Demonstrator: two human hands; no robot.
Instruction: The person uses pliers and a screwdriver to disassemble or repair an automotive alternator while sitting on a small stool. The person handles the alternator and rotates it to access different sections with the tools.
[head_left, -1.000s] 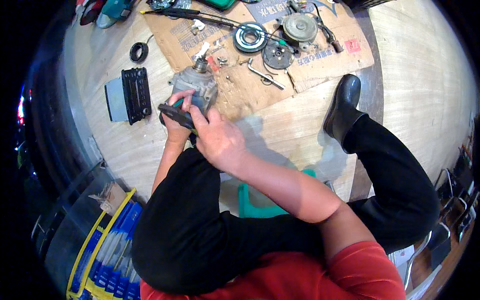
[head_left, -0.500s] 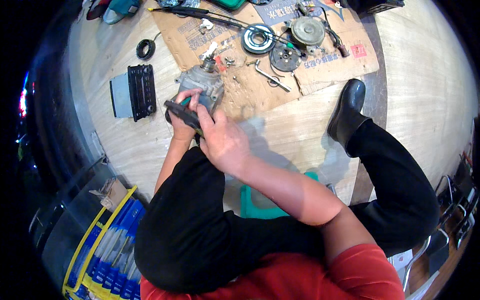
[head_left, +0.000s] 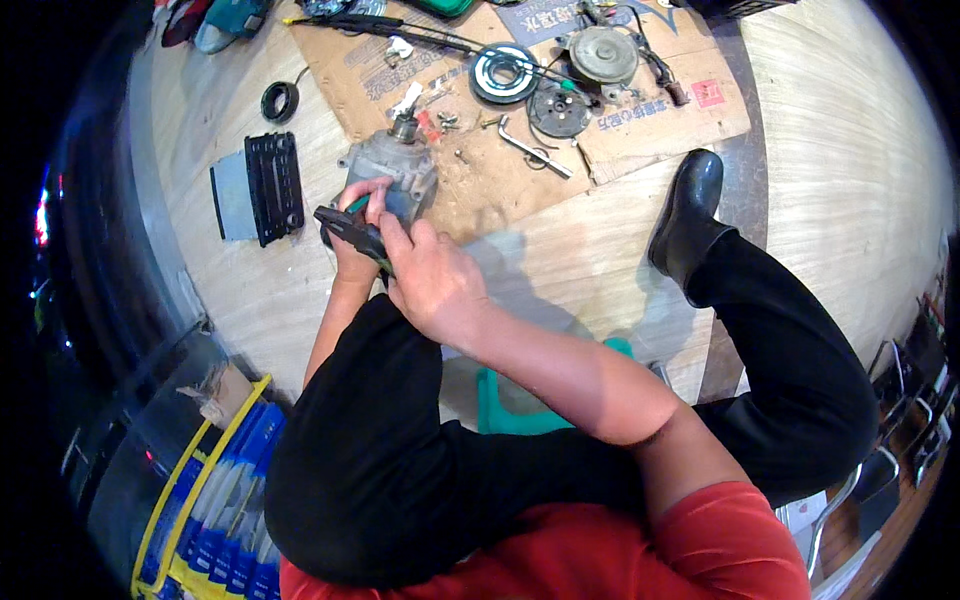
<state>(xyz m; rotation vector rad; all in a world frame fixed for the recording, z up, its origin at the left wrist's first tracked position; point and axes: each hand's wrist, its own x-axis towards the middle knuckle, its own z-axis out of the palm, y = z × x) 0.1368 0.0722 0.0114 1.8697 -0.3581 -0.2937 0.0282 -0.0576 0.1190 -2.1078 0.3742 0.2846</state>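
My left hand (head_left: pixel 354 258) has its fingers curled round a dark tool with teal showing (head_left: pixel 342 225), possibly pliers. My right hand (head_left: pixel 432 280) grips the same tool from the right, thumb and fingers on its dark, greenish rear part. Just beyond both hands a grey cast-metal housing (head_left: pixel 392 160) with a shaft on top (head_left: pixel 404 126) sits at the cardboard's edge (head_left: pixel 500 205); whether my fingers touch it I cannot tell. Small bolts and fittings (head_left: pixel 447 121) and an L-shaped wrench (head_left: pixel 535 150) lie to its right. My black-trousered left knee is under my forearms.
A car-radio-like unit (head_left: pixel 258 188) and black ring (head_left: pixel 280 100) lie at left. A pulley (head_left: pixel 503 72), discs (head_left: pixel 558 109), motor-like part (head_left: pixel 603 55) and cables lie on the cardboard. My right boot (head_left: pixel 690 205), a green stool (head_left: pixel 490 405), yellow-blue rack (head_left: pixel 215 480) and metal-legged furniture (head_left: pixel 900 400) surround me.
The whole view shifted a little right and down half a second ago and has shifted back. My hands keep nearly the same grip and place on the tool.
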